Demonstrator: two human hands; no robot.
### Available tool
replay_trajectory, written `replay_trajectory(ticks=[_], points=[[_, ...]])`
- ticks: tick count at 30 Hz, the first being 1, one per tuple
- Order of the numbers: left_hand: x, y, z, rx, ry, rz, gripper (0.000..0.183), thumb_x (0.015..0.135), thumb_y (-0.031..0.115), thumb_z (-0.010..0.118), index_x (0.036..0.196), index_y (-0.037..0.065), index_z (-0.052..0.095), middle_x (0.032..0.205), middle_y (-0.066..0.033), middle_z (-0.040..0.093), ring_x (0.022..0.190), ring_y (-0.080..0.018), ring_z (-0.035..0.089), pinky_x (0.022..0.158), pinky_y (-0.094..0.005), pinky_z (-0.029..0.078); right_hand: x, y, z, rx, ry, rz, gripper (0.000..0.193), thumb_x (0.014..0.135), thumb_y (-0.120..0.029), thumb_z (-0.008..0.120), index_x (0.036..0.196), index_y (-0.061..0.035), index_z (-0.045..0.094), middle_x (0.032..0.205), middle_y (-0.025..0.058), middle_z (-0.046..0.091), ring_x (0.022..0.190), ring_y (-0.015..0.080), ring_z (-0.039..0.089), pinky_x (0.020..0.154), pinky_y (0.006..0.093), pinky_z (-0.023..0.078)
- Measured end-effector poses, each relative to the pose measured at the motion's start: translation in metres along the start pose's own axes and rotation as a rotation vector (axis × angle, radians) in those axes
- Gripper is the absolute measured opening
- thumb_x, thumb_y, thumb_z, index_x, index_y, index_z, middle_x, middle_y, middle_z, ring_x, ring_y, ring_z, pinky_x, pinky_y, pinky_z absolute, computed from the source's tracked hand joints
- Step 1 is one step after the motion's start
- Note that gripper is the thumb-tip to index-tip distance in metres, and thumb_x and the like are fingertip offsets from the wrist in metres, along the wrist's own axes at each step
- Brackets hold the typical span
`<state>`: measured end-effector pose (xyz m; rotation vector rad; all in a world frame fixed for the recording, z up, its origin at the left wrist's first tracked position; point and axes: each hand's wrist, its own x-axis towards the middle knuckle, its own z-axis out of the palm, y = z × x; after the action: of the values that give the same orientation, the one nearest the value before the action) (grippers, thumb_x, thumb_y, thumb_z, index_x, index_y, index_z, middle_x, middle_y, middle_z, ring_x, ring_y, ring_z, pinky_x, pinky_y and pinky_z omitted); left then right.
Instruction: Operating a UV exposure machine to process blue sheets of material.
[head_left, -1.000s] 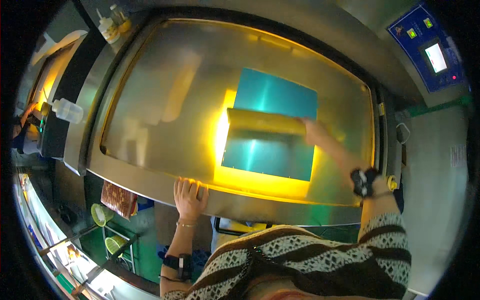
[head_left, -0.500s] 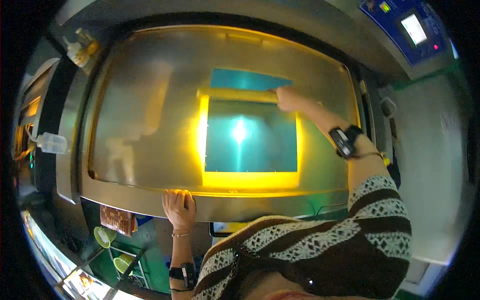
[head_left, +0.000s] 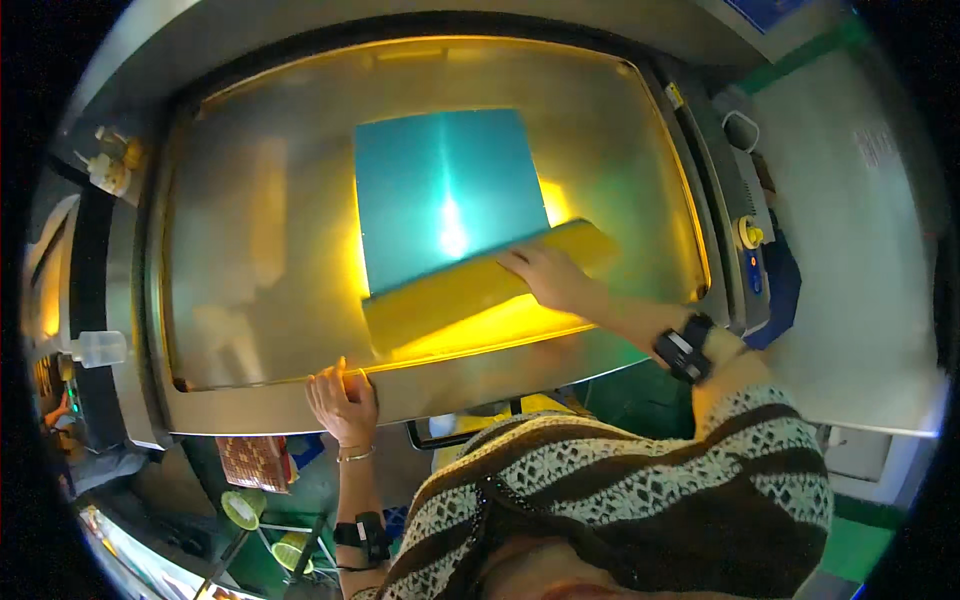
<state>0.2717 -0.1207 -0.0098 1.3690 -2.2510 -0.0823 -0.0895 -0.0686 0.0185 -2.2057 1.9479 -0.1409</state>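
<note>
A square teal sheet (head_left: 440,190) lies on a large metal-framed work surface (head_left: 230,200), lit yellow around it and with a bright glare in its middle. My right hand (head_left: 550,278) is closed on a long, flat yellow bar (head_left: 450,298). The bar lies slantwise over the sheet's near edge, its right end farther from me, and hides that edge. Its exact kind I cannot make out. My left hand (head_left: 342,397) rests at the front rim of the surface, left of the bar, fingers stretched and holding nothing.
Plastic bottles stand on the left side, one clear (head_left: 100,349) and one whitish (head_left: 108,172). A yellow-and-blue device (head_left: 752,250) sits by the right rim. A pale board (head_left: 850,250) lies farther right. Below the front left are a brown woven basket (head_left: 252,462) and green baskets (head_left: 242,508).
My right hand has brought the yellow bar from the sheet's far part to its near edge, and the bar is now slanted. The fingers of my left hand have straightened at the rim.
</note>
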Motion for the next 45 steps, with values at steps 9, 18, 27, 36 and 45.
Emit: replay_trajectory(ticks=[9, 18, 27, 36, 45], points=[[0.046, 0.078, -0.002, 0.179, -0.067, 0.176, 0.068, 0.074, 0.032, 0.064, 0.132, 0.012, 0.034, 0.138, -0.0106, 0.029, 0.129, -0.0294, 0.023, 0.103, -0.0512, 0.021, 0.047, -0.009, 0.016, -0.067, -0.101, -0.041, 0.043, 0.069, -0.005, 0.055, 0.111, -0.0049, 0.052, 0.103, 0.0186, 0.055, 0.095, 0.0355, 0.053, 0.078, 0.0438, 0.045], [0.051, 0.034, 0.044, 0.101, -0.355, 0.387, 0.064, 0.057, 0.003, 0.07, 0.117, 0.007, 0.05, 0.116, -0.0138, 0.052, 0.108, -0.0297, 0.048, 0.09, -0.0372, 0.042, -0.1, 0.099, -0.02, 0.366, 0.385, 0.702, 0.037, 0.079, -0.027, 0.055, 0.109, -0.0063, 0.054, 0.106, 0.0172, 0.056, 0.099, 0.0305, 0.052, 0.084, 0.04, 0.042], [0.082, 0.027, 0.026, -0.049, -0.369, 0.403, 0.038, 0.065, 0.012, 0.068, 0.101, 0.011, 0.055, 0.086, -0.0119, 0.061, 0.078, -0.0323, 0.057, 0.066, -0.0404, 0.047, -0.267, 0.216, -0.004, -0.435, 0.577, 1.469, 0.035, 0.08, -0.031, 0.051, 0.105, -0.0074, 0.055, 0.11, 0.0121, 0.05, 0.098, 0.0335, 0.051, 0.08, 0.0491, 0.043], [0.119, 0.031, -0.011, -0.108, -0.453, 0.365, 0.022, 0.073, 0.02, 0.063, 0.091, 0.01, 0.054, 0.076, -0.0108, 0.06, 0.067, -0.0317, 0.057, 0.057, -0.0421, 0.044, -0.221, 0.197, -0.048, -0.123, 0.528, 1.135, 0.035, 0.079, -0.028, 0.057, 0.104, -0.0038, 0.056, 0.104, 0.0144, 0.056, 0.099, 0.0299, 0.053, 0.085, 0.0391, 0.041], [0.139, 0.089, -0.033, -0.188, -0.583, 0.616, 0.018, 0.072, 0.023, 0.059, 0.081, 0.008, 0.057, 0.069, -0.0127, 0.059, 0.067, -0.0319, 0.059, 0.06, -0.0432, 0.046, -0.07, 0.023, -0.102, 0.615, 0.023, 0.106, 0.045, 0.076, -0.031, 0.065, 0.112, -0.006, 0.054, 0.1, 0.0112, 0.06, 0.094, 0.0253, 0.056, 0.083, 0.034, 0.043]])
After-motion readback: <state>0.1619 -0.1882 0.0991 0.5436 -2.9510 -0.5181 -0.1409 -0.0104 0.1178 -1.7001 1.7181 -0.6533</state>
